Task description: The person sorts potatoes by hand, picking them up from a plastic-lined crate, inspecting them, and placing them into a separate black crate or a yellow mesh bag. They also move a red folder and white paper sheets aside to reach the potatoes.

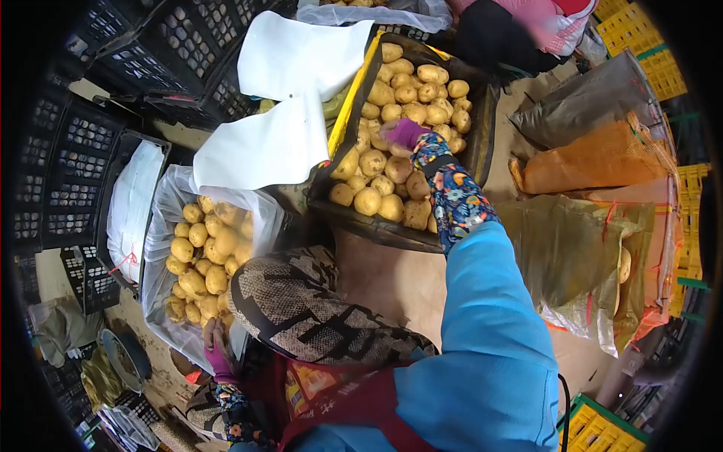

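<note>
My right hand [407,135], in a purple glove with a floral sleeve, reaches onto the potatoes [404,94] heaped in a black crate [482,143] with a yellow edge. Its fingers are blurred among the potatoes, so a grip on one cannot be made out. Down at the left, my left hand [218,354], gloved in purple with bare fingertips, lies at the near edge of a crate lined with clear plastic [162,226]. Its fingers stretch out against the potatoes [192,282] inside. Some potatoes in the upper right of that lined crate look smeared by motion.
White sheets [260,147] lie between the two crates. Black slatted crates [79,173] stack up at left. On the right stand an orange mesh sack [595,166], an olive plastic bag [580,248] and yellow crates [689,218]. Another person [520,30] is at the top.
</note>
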Motion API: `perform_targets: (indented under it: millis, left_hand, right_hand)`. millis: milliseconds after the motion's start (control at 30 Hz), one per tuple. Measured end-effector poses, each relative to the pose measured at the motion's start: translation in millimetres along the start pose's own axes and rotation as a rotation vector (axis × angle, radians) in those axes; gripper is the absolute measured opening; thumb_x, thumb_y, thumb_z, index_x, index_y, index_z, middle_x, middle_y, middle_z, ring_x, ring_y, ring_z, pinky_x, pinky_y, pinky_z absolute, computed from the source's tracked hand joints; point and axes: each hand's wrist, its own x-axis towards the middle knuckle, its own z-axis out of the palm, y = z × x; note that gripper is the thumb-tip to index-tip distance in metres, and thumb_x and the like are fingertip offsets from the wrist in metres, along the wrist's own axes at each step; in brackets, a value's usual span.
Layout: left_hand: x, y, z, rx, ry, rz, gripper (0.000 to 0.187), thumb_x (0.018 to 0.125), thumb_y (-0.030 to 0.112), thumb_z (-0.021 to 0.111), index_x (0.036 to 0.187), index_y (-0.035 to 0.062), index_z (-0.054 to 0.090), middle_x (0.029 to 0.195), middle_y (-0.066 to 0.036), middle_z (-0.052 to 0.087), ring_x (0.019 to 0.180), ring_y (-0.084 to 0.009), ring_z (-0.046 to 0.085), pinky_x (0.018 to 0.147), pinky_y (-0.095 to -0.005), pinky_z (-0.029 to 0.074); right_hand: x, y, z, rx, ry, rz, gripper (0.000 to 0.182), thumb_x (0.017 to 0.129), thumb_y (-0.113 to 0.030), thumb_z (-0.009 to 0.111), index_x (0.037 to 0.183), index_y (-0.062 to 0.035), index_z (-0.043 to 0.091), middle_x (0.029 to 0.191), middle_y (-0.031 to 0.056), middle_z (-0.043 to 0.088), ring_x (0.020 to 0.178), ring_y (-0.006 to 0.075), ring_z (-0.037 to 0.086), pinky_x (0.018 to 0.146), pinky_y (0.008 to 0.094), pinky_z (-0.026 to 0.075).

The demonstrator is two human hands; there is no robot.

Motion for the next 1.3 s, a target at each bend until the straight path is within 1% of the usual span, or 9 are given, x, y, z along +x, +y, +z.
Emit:
perform_targets:
  millis: [67,167,300,467,567,667,767,967,1300]
  left_hand:
    - [-1,-10,0,-0.163,0.011,-0.134,0.033,0.100,0.009,0.045,0.128,-0.0067,0.049,0.129,-0.016,0.052,0.122,-0.0262,0.052,0.104,-0.0331,0.042]
    - [-3,-14,-4,-0.113,-0.025,-0.164,0.040,0.102,0.017,0.042,0.135,-0.0058,0.041,0.134,-0.017,0.049,0.129,-0.0265,0.047,0.109,-0.0335,0.037]
    - [0,-6,-2,-0.345,-0.018,-0.330,0.049,0.104,0.027,0.038,0.141,-0.0041,0.033,0.141,-0.021,0.044,0.134,-0.0276,0.043,0.113,-0.0349,0.032]
    - [-1,-4,-3,-0.337,0.028,-0.324,0.049,0.104,0.028,0.038,0.140,-0.0039,0.036,0.139,-0.019,0.047,0.131,-0.0267,0.046,0.111,-0.0341,0.034]
    - [-2,-30,-14,0.356,-0.095,0.160,0.046,0.103,0.027,0.041,0.138,-0.0032,0.041,0.136,-0.017,0.049,0.126,-0.0255,0.050,0.109,-0.0332,0.037]
    - [-3,-41,-9,-0.351,0.035,-0.192,0.043,0.102,0.024,0.044,0.135,-0.0032,0.044,0.133,-0.016,0.051,0.122,-0.0245,0.052,0.106,-0.0327,0.040]
    - [-5,-53,-19,0.012,-0.055,-0.024,0.044,0.102,0.024,0.044,0.137,-0.0029,0.042,0.135,-0.017,0.049,0.125,-0.0254,0.050,0.108,-0.0332,0.038]
    - [-5,-27,-7,-0.424,0.005,-0.269,0.048,0.104,0.027,0.040,0.141,-0.0032,0.036,0.140,-0.020,0.045,0.132,-0.0277,0.044,0.112,-0.0347,0.035]
    - [-1,-25,0,0.057,0.045,0.152,0.031,0.095,-0.004,0.048,0.126,-0.0032,0.049,0.125,-0.020,0.053,0.118,-0.0314,0.055,0.098,-0.0374,0.049]
  right_hand:
    - [-46,-23,-18,0.586,0.144,0.164,0.052,0.089,-0.042,0.065,0.127,-0.0073,0.059,0.097,0.0109,0.070,0.094,0.0199,0.064,0.078,0.0309,0.052]
    - [-99,3,3,0.796,0.181,0.158,0.049,0.090,-0.036,0.065,0.130,-0.0079,0.056,0.115,0.0123,0.063,0.102,0.0196,0.060,0.087,0.0303,0.050]
    - [-185,-19,52,0.016,0.326,-0.018,0.059,0.082,-0.031,0.073,0.131,-0.0043,0.053,0.123,0.0179,0.058,0.108,0.0273,0.059,0.096,0.0343,0.046]
    - [-208,26,88,0.091,0.118,-0.032,0.062,0.077,-0.029,0.077,0.131,-0.0105,0.054,0.111,0.0163,0.064,0.103,0.0293,0.062,0.090,0.0365,0.049]
    - [-200,8,81,0.032,0.035,0.142,0.060,0.076,-0.029,0.077,0.130,-0.0135,0.056,0.107,0.0156,0.066,0.100,0.0291,0.064,0.087,0.0372,0.050]
    - [-195,21,88,0.027,0.166,0.164,0.063,0.070,-0.033,0.081,0.123,-0.0091,0.056,0.107,0.0184,0.066,0.099,0.0316,0.063,0.087,0.0376,0.051]
    - [-201,12,59,0.038,0.326,0.414,0.066,0.065,-0.044,0.081,0.118,-0.0112,0.058,0.111,0.0210,0.065,0.107,0.0334,0.063,0.093,0.0400,0.049]
    - [-192,84,29,-0.174,0.196,0.282,0.046,0.069,-0.021,0.081,0.110,-0.0081,0.065,0.098,0.0154,0.070,0.090,0.0315,0.069,0.083,0.0384,0.054]
    - [-196,71,45,-0.217,0.350,0.356,0.034,0.068,-0.018,0.079,0.098,-0.0072,0.068,0.092,0.0122,0.071,0.087,0.0290,0.068,0.078,0.0380,0.054]
